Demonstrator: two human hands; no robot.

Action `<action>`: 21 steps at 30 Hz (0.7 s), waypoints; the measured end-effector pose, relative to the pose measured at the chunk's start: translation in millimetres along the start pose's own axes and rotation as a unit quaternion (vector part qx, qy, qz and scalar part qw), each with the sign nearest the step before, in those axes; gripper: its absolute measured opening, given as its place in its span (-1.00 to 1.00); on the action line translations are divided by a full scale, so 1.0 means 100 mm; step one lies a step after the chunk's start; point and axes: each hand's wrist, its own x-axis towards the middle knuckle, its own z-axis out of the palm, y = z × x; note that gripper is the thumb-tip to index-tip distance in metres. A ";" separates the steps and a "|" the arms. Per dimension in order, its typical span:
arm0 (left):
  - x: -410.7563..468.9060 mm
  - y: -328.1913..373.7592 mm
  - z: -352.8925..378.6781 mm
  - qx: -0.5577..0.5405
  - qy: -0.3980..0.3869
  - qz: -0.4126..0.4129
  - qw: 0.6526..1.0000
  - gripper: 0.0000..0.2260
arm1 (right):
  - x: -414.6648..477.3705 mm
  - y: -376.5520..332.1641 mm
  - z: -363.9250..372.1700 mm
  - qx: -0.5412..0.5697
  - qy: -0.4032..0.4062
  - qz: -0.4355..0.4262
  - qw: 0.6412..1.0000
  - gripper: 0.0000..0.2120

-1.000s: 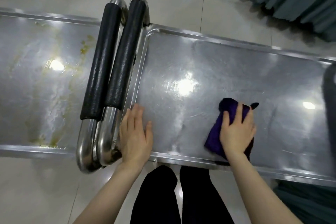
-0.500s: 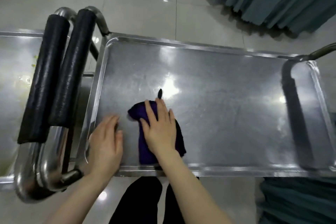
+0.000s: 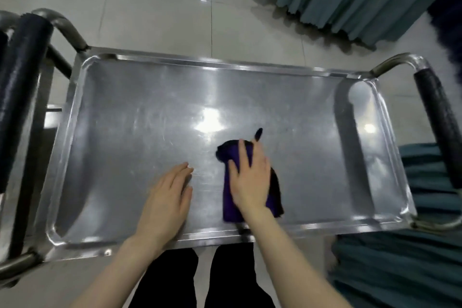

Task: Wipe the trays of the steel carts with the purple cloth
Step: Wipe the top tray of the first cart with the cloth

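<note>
Head view: your right hand (image 3: 250,177) lies flat, fingers straight, pressing the purple cloth (image 3: 231,207) onto the tray (image 3: 225,64), right of centre near the front rim. A flat palm spreads pressure. Your left hand (image 3: 167,197) rests flat on bare steel beside it, likely steadying the steel cart (image 3: 400,60).

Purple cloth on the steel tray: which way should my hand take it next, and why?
Probably slide the purple cloth rightward along the rectangular steel tray. The right hand presses it flat near the front rim, the left hand lies flat on the steel just left of it, and bare tray stretches to the right.
</note>
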 end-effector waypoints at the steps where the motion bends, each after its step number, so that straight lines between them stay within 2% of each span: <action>1: 0.02 0.04 0.04 0.004 0.005 0.001 1.000 -0.70 | -0.08 -0.20 0.09 0.004 -0.022 -0.054 0.998 -0.47; 4: 0.06 0.11 0.16 0.012 0.047 -0.004 0.999 -0.65 | -0.11 -0.29 0.14 0.028 -0.080 -0.149 0.985 -0.45; 6: 0.09 0.20 0.29 0.026 0.055 -0.001 0.998 -0.65 | -0.01 0.12 0.04 0.039 -0.076 -0.145 0.986 -0.46; 10: 0.23 0.67 0.64 0.052 -0.001 0.053 0.997 -0.64 | 0.25 1.48 -0.40 0.028 -0.017 0.012 0.999 -0.50; 13: 0.38 1.10 0.88 0.061 -0.035 0.083 0.994 -0.61 | 0.44 2.53 -0.78 0.012 0.001 0.155 0.988 -0.49; 16: 0.49 1.36 1.03 0.061 -0.040 0.084 0.994 -0.59 | 0.57 2.81 -0.85 0.012 0.031 0.280 0.960 -0.48; 18: 0.58 1.44 1.07 0.061 -0.031 0.070 0.995 -0.61 | 0.50 2.53 -0.75 0.000 0.060 0.239 0.969 -0.50; 21: 0.72 1.50 1.11 0.091 -0.033 0.080 0.992 -0.65 | 0.17 1.87 -0.50 0.007 0.014 0.055 0.998 -0.49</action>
